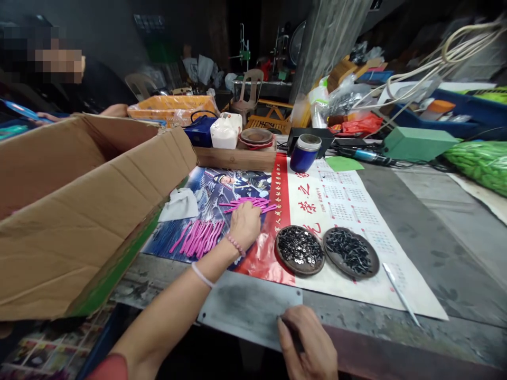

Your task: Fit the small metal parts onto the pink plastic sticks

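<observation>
My left hand (245, 226), wearing a pink bead bracelet and a pale band, reaches over a loose pile of slim pink plastic sticks (237, 202). Its fingers are curled down onto them, with the tips partly hidden. Nearer to me lies a second bunch of pink sticks (201, 238), roughly side by side. At the table's front edge, my right hand (309, 345) is closed, thumb and fingers curled by a grey metal plate (245, 306). What it holds, if anything, I cannot make out. Beyond it stand a round dish of small black parts with rings (300, 250) and a dish of black screw-like pins (351, 253).
A large open cardboard box (99, 211) fills the left. A grey cloth (179, 205) lies beside it on the calendar poster (380, 274). A blue jar (304, 153) stands behind; a white pen-like stick (402, 293) lies at right. Another person (91, 84) sits back left.
</observation>
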